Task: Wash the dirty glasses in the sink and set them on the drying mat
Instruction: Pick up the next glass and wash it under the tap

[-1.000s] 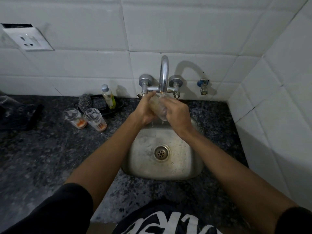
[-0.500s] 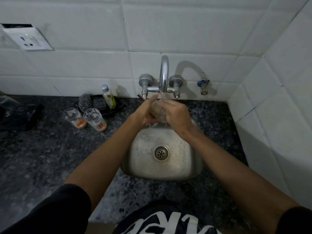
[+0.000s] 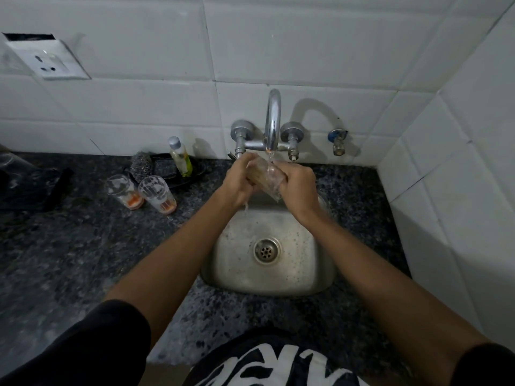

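Holding 1 glass (image 3: 266,178) under the tap (image 3: 273,121), the left hand (image 3: 237,182) and right hand (image 3: 298,188) wrap around it; it lies tilted, mouth toward the left hand.

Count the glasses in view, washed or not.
3. One glass is held in both hands under the tap, over the sink. Two dirty ones stand side by side on the counter, left of the sink. None visibly hidden.
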